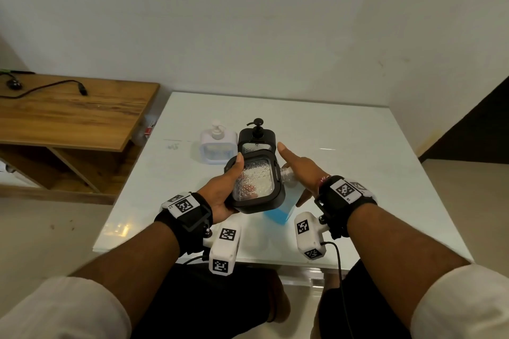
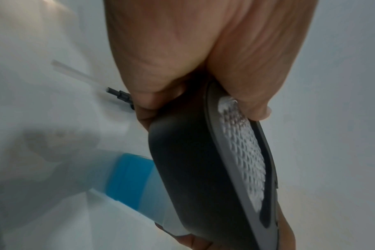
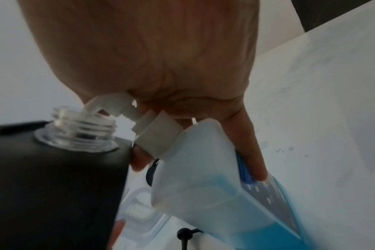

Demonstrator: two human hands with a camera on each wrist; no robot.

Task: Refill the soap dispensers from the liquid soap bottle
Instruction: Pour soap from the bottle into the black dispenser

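From my head view, my left hand (image 1: 220,195) grips an open black dispenser (image 1: 256,184), tilted with its mouth toward the soap bottle (image 1: 278,210), which my right hand (image 1: 300,173) holds with the forefinger stretched out straight. Both are raised above the white table (image 1: 358,173). Behind the black dispenser stand a second black one (image 1: 257,137) and, to its left, a white one (image 1: 218,143), both with pumps on; I judge those two untouched or already closed, I cannot tell which. So the fill of the one in my hands looks just under way, and at least its capping is left. A wooden desk (image 1: 68,113) with a cable lies well left of the dispensers, a plain wall behind, pale floor around the table. In the left wrist view my fingers (image 2: 246,88) curl over the dispenser's edge by its textured clear window (image 2: 242,157), which shows no blue; the bottle (image 2: 131,175), partly blue, lies just beside it, and a black pump (image 2: 120,96) with its tube rests on the table beyond. In the right wrist view the bottle's white nozzle (image 3: 109,103) sits right at the dispenser's clear threaded neck (image 3: 81,130); my fingers (image 3: 248,148) wrap the bottle (image 3: 203,169), whose blue soap sits low, away from the nozzle, so no stream shows.
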